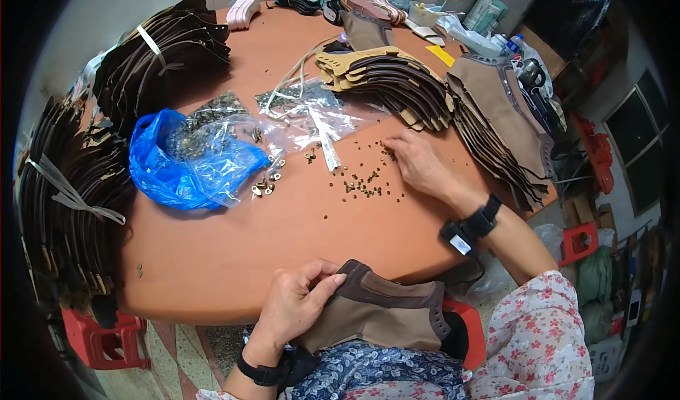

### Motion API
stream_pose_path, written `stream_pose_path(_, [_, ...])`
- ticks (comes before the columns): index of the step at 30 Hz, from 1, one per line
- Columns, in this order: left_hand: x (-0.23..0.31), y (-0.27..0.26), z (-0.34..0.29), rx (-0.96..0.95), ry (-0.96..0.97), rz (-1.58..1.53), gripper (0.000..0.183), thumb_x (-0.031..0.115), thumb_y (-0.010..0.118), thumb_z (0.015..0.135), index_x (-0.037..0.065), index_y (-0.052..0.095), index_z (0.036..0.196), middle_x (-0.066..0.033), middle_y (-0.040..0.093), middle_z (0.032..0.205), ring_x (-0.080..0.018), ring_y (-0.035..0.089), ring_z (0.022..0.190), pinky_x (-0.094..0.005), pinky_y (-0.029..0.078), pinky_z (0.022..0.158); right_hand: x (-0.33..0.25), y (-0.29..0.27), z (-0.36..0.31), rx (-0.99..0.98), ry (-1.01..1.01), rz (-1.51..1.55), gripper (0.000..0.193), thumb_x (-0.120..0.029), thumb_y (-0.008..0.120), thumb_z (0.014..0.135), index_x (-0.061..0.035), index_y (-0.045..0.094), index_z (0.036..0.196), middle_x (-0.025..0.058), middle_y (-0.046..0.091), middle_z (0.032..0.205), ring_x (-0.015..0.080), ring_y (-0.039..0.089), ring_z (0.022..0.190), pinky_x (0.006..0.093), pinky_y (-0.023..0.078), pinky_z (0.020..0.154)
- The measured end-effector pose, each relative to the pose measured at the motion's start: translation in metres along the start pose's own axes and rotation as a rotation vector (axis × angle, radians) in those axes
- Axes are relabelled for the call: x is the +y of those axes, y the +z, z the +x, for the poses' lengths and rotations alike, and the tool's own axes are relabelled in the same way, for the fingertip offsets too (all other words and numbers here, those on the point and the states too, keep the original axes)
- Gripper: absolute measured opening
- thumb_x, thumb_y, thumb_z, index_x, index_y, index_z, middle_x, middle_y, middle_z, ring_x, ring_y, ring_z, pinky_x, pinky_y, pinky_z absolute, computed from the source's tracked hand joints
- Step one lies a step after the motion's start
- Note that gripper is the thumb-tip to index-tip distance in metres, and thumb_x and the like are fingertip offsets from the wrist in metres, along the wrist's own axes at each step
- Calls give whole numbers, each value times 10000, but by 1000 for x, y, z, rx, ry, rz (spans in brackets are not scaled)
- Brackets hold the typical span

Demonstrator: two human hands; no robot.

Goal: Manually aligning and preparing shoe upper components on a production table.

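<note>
My left hand (301, 301) pinches the upper edge of a brown shoe upper (382, 308) between thumb and fingers. The upper lies over my lap at the table's front edge, with a row of eyelet holes along its right end. My right hand (421, 162) reaches far over the table, its fingertips drawn together at the edge of a scatter of small brass-coloured metal pieces (365, 185). Whether a piece sits between those fingertips is hidden. Several larger metal fittings (265, 187) lie left of the scatter, beside a blue plastic bag (152, 166).
Bundled dark pieces (71, 201) crowd the left side of the orange table (234, 258). Tan-edged pieces (389, 81) and stacked brown uppers (496, 116) lie beyond my right hand. Clear plastic bags (304, 109) hold small parts. Red stools (106, 340) stand below.
</note>
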State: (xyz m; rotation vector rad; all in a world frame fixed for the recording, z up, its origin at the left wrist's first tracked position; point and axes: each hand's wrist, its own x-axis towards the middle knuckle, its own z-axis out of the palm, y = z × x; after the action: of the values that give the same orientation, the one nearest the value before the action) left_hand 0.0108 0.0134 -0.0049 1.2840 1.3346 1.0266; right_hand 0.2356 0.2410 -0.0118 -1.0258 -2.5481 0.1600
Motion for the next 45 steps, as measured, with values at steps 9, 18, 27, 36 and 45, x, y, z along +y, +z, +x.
stream_pose_path(9, [0,-1,0,2,-24,20,146,111,668,857,-13,687,932,-106,687,715,-99,628,628,-250,496,592,-4,-22,6,41,46,59,242,21,511,848,10,623,1063,187,608,1084,370,593,974,390,484,846])
stream_pose_path(18, [0,0,-1,3,-20,-17,141,106,668,857,-11,686,932,-102,691,730,-100,631,636,-250,495,594,6,9,33,76,-7,24,217,2,515,847,24,629,1030,164,610,1052,367,588,940,398,480,821])
stream_pose_path(27, [1,0,0,-8,-15,-13,139,102,661,861,-12,686,936,-100,688,719,-89,620,638,-248,489,589,33,-23,14,71,119,-80,186,-17,522,857,1,662,979,168,631,982,361,598,913,404,481,805])
stream_pose_path(36, [5,0,0,-1,-34,14,143,107,660,863,-12,685,938,-81,683,707,-75,597,627,-241,479,581,37,-11,11,63,69,-108,161,-55,548,845,-9,668,941,161,615,945,343,589,869,403,473,783])
stream_pose_path(45, [-1,2,-1,18,-32,-48,142,90,660,860,-31,680,931,-67,667,676,-56,572,618,-226,461,563,27,-45,-8,118,147,63,162,-30,562,833,12,669,947,149,639,887,284,625,805,345,492,733])
